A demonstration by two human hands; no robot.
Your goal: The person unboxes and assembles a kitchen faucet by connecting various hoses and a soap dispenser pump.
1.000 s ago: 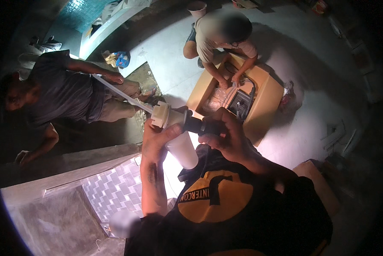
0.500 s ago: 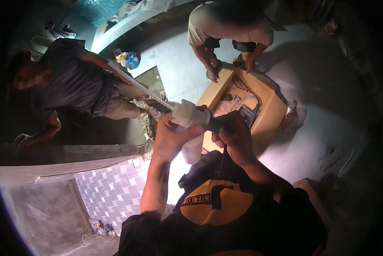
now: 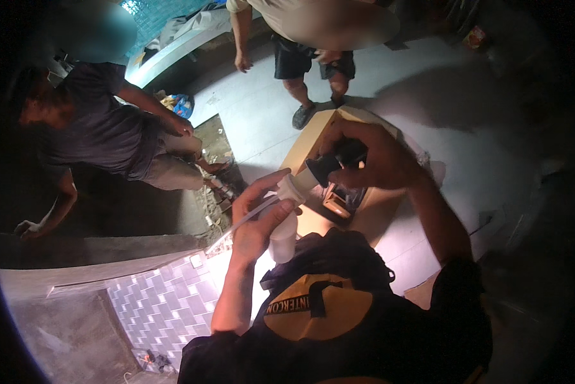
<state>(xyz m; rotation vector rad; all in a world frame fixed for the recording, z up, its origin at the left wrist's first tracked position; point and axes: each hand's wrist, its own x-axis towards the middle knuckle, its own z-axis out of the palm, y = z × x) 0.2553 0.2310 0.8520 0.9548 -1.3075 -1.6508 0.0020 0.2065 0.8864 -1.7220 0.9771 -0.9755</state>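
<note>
My left hand (image 3: 259,224) is wrapped round a white plastic bottle trap (image 3: 283,240), a drain fitting with a rounded lower body and a ribbed collar. A thin white tube (image 3: 252,214) runs from it down to the left, past my left wrist. At the fitting's upper right end sits a black rubber-looking sleeve (image 3: 324,169). My right hand (image 3: 380,153) is closed round this dark end, its fingertips partly hidden. Below both hands an open cardboard box (image 3: 310,137) stands on the floor, its contents partly covered by my right hand.
A person in a light shirt and dark shorts (image 3: 291,61) stands beyond the box. Another person in a dark shirt (image 3: 102,121) is at the left, behind a low wall (image 3: 108,246). Grey tiles (image 3: 166,301) line the lower left. A blue bag (image 3: 182,105) lies near a broken floor strip.
My right hand has moved up and right, keeping hold of the dark end. The white tube has swung from up-left to down-left. The person beyond the box has straightened up, hands off it.
</note>
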